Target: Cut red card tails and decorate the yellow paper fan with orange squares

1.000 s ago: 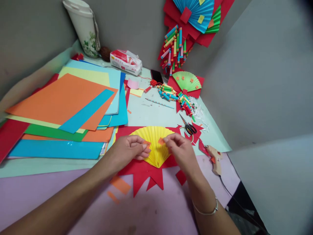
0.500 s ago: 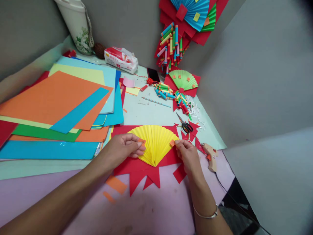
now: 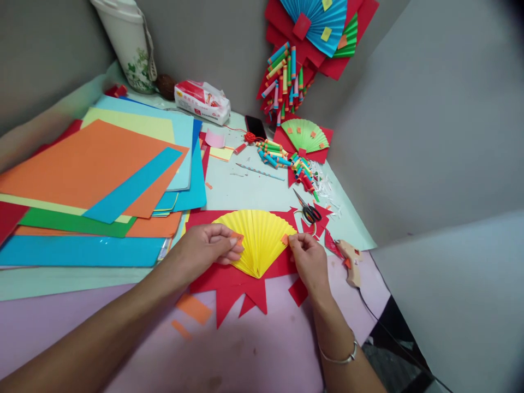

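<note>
A pleated yellow paper fan point(image 3: 257, 240) lies spread on a red paper sheet point(image 3: 278, 267) in front of me. At the fan's left side, my left hand point(image 3: 216, 244) is closed with small orange paper pieces between its fingertips. My right hand point(image 3: 308, 256) pinches a small orange paper square point(image 3: 284, 239) over the fan's right edge; whether the square touches the pleats I cannot tell. Below the fan, jagged red paper points stick out, and a small red paper square point(image 3: 298, 292) lies by my right wrist. Orange paper strips point(image 3: 194, 309) rest under my left forearm.
Coloured paper sheets point(image 3: 94, 164) are stacked at the left. Scissors point(image 3: 308, 207) and a corded glue gun point(image 3: 350, 262) lie to the right. Farther back are a pencil point(image 3: 260, 171), small paper rolls point(image 3: 272, 153), a phone point(image 3: 256, 127), a tissue pack point(image 3: 202, 102) and a tumbler point(image 3: 126, 46).
My right hand has shifted slightly left with the orange paper square, bringing it farther over the fan's right edge. My left hand stays in place.
</note>
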A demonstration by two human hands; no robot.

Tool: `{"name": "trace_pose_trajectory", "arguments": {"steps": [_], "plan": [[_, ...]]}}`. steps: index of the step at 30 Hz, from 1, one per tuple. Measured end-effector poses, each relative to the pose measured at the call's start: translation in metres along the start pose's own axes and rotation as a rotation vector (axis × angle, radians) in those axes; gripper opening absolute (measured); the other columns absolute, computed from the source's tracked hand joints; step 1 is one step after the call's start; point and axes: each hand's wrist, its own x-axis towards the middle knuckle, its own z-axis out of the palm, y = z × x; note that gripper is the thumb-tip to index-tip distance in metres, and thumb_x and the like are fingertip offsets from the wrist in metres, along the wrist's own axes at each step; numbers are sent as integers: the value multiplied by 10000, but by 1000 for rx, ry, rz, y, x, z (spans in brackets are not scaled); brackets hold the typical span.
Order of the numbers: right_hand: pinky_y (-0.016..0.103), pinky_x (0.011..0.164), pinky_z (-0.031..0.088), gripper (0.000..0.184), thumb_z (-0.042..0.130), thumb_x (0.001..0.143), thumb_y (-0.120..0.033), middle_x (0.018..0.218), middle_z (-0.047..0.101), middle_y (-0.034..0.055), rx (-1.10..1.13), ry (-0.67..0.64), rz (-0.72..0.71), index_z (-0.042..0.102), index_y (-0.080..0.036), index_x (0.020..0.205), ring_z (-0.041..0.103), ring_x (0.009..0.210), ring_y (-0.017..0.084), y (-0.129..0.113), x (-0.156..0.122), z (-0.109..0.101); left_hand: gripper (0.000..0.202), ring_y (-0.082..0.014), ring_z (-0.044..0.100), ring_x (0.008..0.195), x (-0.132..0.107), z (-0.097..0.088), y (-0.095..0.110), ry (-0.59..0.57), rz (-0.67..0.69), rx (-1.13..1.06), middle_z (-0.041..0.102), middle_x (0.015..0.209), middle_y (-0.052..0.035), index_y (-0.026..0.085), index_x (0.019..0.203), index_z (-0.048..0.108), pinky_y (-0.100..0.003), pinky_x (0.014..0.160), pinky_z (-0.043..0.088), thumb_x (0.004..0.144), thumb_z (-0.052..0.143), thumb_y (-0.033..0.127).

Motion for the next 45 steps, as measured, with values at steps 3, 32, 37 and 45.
{"name": "trace_pose_trajectory", "arguments": {"steps": [3, 32, 37, 45], "plan": [[267, 532, 403, 277, 640, 810, -478, 660, 612, -18, -2, 13, -8, 648, -201, 812, 524, 555, 156, 0, 0, 1, 155, -195, 755, 721, -1, 0, 1, 3, -5, -5, 798, 794, -81, 156, 836, 674, -295, 696, 593, 779, 716, 294], [242, 520, 384, 148, 630, 822, -326, 619, 587, -28, 45, -329, -244, 644, -202, 742, 490, 543, 122, -66, -32, 38, 183, -228, 762, 756, -9, 4, 6, -31, 0, -33, 784, 709, -59, 193, 744, 672, -295, 696, 586, 674, 780, 323], [239, 501, 372, 135, 613, 812, -311, 593, 562, -37, 45, -327, -231, 633, -204, 731, 473, 519, 120, -65, -31, 40, 185, -220, 763, 760, -8, 4, 5, -45, -6, -53, 789, 724, -60, 185, 769, 681, -295, 709, 588, 705, 762, 338], [237, 500, 381, 143, 630, 817, -340, 607, 569, -35, 95, -342, -210, 630, -205, 771, 468, 523, 120, -64, -33, 40, 139, -215, 763, 738, -8, 3, 5, -31, -8, -59, 785, 709, -51, 185, 745, 671, -300, 701, 587, 720, 744, 300]]}}
